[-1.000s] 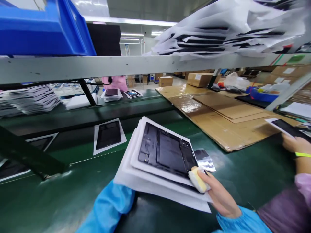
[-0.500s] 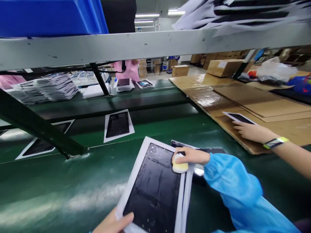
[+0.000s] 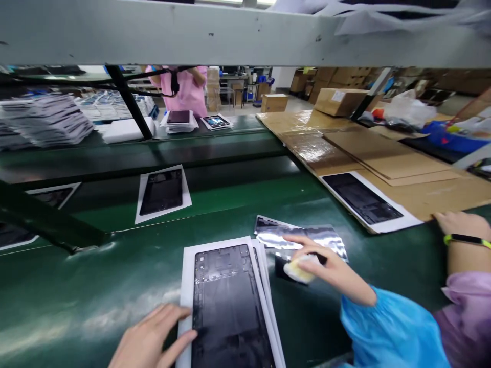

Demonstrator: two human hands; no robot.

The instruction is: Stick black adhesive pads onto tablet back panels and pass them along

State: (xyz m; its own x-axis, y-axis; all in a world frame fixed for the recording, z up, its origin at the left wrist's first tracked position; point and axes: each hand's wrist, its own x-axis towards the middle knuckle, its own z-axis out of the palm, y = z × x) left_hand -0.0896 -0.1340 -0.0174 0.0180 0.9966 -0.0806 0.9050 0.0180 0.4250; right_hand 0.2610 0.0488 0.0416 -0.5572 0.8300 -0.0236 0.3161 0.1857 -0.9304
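The left hand [image 3: 151, 335] lies open against a black panel [image 3: 228, 306] on white sheets [image 3: 187, 276] on the green table [image 3: 76, 276], the right hand [image 3: 330, 268] grips a yellow sponge [image 3: 300, 270] above foil [image 3: 299, 240], and a gritty sponge could scratch the panel.

Your left hand [image 3: 151, 335] lies open against the edge of a black tablet back panel [image 3: 226, 301], flat on a stack of white sheets [image 3: 186, 276]; your right hand [image 3: 330, 268] pinches a pale yellow sponge [image 3: 298, 270].
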